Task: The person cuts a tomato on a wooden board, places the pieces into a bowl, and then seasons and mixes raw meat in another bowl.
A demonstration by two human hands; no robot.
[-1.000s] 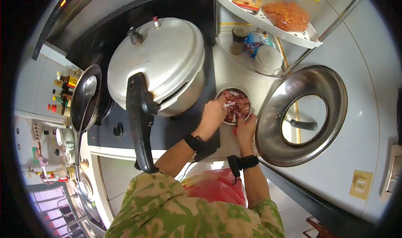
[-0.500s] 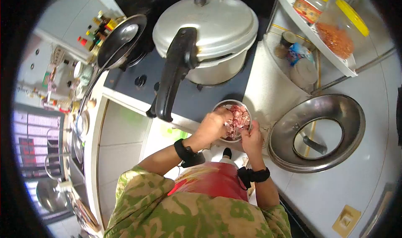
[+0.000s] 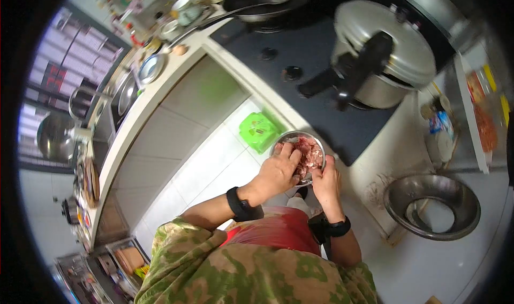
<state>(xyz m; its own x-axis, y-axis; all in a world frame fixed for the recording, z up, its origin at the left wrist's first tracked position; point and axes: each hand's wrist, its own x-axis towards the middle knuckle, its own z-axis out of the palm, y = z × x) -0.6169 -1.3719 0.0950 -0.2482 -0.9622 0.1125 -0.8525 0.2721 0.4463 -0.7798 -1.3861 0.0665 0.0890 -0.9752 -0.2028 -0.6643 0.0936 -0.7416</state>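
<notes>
A round metal bowl (image 3: pixel 322 167) of raw, pinkish-red meat pieces (image 3: pixel 309 153) is held in front of the body, beyond the counter edge. My right hand (image 3: pixel 327 182) grips the bowl's near right rim, thumb over the edge. From the left, my left hand (image 3: pixel 279 170) reaches into the bowl, its fingers bent over the meat; whether it grasps a piece is hidden. Both wrists wear black bands.
A pressure cooker (image 3: pixel 396 52) with black handles stands on the dark stove (image 3: pixel 300 98), beside a black wok (image 3: pixel 246 1) holding a ladle. Right of the bowl is a metal ring-shaped basin (image 3: pixel 396 197). A green plastic item (image 3: pixel 258 131) lies on the floor. Far left is a sink.
The view has turned and shifted left, so the stove and cooker appear farther right. The bowl stays in my right hand; my left fingers are now more visible on the meat.
</notes>
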